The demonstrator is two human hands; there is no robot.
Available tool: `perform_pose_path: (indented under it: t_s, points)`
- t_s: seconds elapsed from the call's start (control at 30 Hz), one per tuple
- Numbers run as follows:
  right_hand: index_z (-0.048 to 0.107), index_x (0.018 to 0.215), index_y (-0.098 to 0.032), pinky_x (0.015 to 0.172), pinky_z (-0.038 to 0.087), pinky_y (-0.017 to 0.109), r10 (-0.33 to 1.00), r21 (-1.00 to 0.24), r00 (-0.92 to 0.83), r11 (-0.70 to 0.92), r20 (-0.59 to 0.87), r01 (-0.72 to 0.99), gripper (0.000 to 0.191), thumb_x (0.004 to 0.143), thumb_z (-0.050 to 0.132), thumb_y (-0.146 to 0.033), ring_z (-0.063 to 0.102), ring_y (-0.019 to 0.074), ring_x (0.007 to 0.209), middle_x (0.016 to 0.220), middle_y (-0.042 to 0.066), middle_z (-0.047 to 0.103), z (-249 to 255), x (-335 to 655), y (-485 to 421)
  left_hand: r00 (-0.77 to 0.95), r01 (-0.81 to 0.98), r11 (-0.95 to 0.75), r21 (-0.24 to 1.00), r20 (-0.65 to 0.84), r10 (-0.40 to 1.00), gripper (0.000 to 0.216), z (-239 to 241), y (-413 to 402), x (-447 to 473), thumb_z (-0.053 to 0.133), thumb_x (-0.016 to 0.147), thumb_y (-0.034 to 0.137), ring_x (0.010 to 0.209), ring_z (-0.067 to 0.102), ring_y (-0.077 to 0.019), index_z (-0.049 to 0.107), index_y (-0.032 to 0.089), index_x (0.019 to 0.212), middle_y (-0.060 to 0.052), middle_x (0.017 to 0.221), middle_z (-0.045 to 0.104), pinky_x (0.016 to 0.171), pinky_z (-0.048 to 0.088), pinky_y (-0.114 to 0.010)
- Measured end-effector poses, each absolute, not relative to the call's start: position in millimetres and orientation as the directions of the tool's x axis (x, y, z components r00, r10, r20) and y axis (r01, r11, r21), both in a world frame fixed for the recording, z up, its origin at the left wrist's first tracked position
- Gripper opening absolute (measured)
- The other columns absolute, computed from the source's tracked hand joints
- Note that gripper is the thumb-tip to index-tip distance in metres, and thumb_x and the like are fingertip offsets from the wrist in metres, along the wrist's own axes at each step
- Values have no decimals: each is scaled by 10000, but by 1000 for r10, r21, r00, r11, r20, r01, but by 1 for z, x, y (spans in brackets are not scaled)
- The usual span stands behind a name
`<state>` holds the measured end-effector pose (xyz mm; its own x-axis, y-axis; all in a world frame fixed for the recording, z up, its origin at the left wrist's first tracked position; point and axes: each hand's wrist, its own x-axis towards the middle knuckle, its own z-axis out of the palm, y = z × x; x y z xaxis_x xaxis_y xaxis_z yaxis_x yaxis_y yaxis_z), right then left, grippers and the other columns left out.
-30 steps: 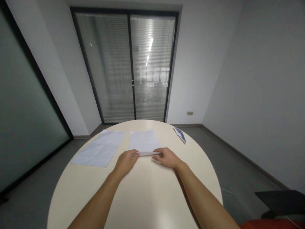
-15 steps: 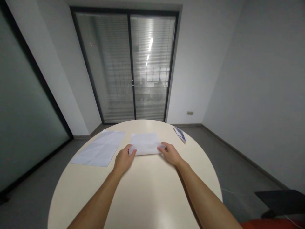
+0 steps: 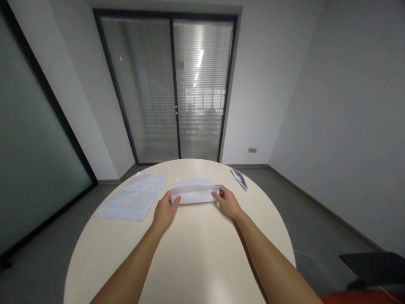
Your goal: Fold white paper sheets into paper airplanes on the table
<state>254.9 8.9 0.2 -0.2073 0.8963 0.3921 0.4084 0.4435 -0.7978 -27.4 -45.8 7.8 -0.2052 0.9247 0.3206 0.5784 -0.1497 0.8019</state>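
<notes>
A white sheet of paper (image 3: 194, 193) lies at the far middle of the round cream table (image 3: 190, 253), its near half folded up and over toward the far edge. My left hand (image 3: 164, 210) pinches the folded flap's left corner. My right hand (image 3: 228, 202) pinches its right corner. Both hands sit just in front of the sheet, fingers closed on the paper.
A second, creased white sheet (image 3: 133, 196) lies flat to the left. A small printed leaflet (image 3: 239, 177) rests near the table's far right edge. Glass doors with blinds (image 3: 172, 88) stand behind. A dark chair part (image 3: 373, 264) shows at the lower right.
Both hands have lifted the near edge of the middle sheet and carried it away from me, folding it over toward the far edge.
</notes>
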Motion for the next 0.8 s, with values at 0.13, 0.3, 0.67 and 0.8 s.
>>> perform_pose_path:
  t_s: [0.13,0.3,0.67,0.8]
  points:
    - [601,1119,-173,732,522,326,902,-835,-171,431,396,342,412,909,559,-525,646,220,827,906,74,707,2,254,11,-152,539,-204,817,332,931,299,3,-44,-28,577,894,389,969,727,-220,604,203,1126,-90,1062,768,832,548,-317]
    - [574,1162,-155,679,495,298,901,-878,-130,433,414,201,504,868,605,-562,645,207,803,941,80,717,8,254,9,-126,505,-257,824,366,922,361,-3,-39,-30,597,869,393,936,735,-222,569,203,1175,-83,1030,776,839,542,-331]
    - [543,1234,-165,635,459,280,923,-893,-92,384,373,235,543,873,609,-565,621,185,733,849,41,701,0,256,12,-121,496,-276,824,380,917,357,-5,-39,-31,580,869,384,825,714,-198,557,191,1169,-58,929,755,769,517,-299]
    - [512,1292,-183,606,434,267,935,-877,-155,354,319,327,524,908,572,-534,585,163,668,802,10,677,-5,257,11,-133,502,-261,825,372,919,367,-5,-38,-32,571,873,390,789,703,-196,545,185,1176,-57,905,746,743,510,-298]
